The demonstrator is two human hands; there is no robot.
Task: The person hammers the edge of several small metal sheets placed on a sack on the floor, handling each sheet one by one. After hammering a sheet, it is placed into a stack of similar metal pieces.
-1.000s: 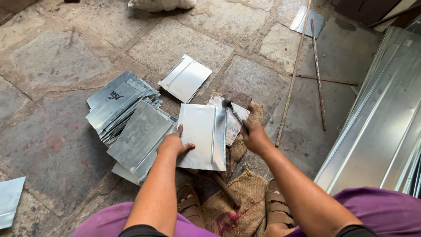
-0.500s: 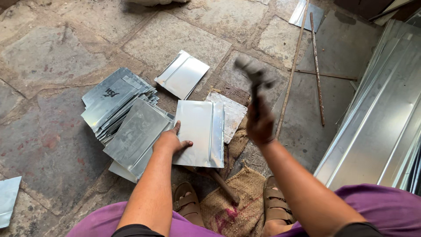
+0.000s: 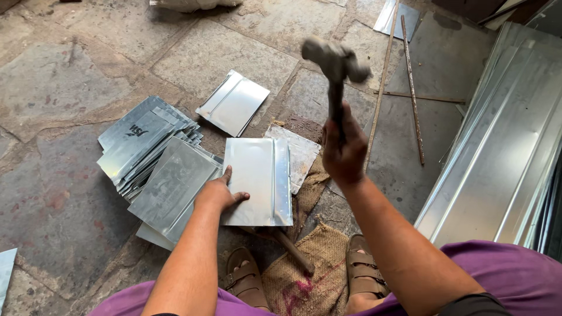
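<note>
My right hand [image 3: 344,153] grips the handle of a hammer [image 3: 335,64], raised high above the work with its head blurred. Below it lies a shiny rectangular metal sheet [image 3: 257,178] with a folded strip along its right edge. My left hand [image 3: 218,193] lies flat on the sheet's lower left corner, fingers spread, pressing it down. The sheet rests over a dull metal plate [image 3: 300,152] and a wooden bar [image 3: 293,253] on burlap sacking [image 3: 310,275].
A fanned stack of cut metal sheets [image 3: 149,158] lies left of my left hand. One folded sheet [image 3: 233,102] sits farther back. Long corrugated metal sheets [image 3: 503,146] lean at the right. Thin rods [image 3: 412,88] lie on the stone floor. My sandalled feet [image 3: 363,269] are near.
My right hand has swung the hammer up from the sheet's folded edge to well above it. My left hand has stayed on the sheet.
</note>
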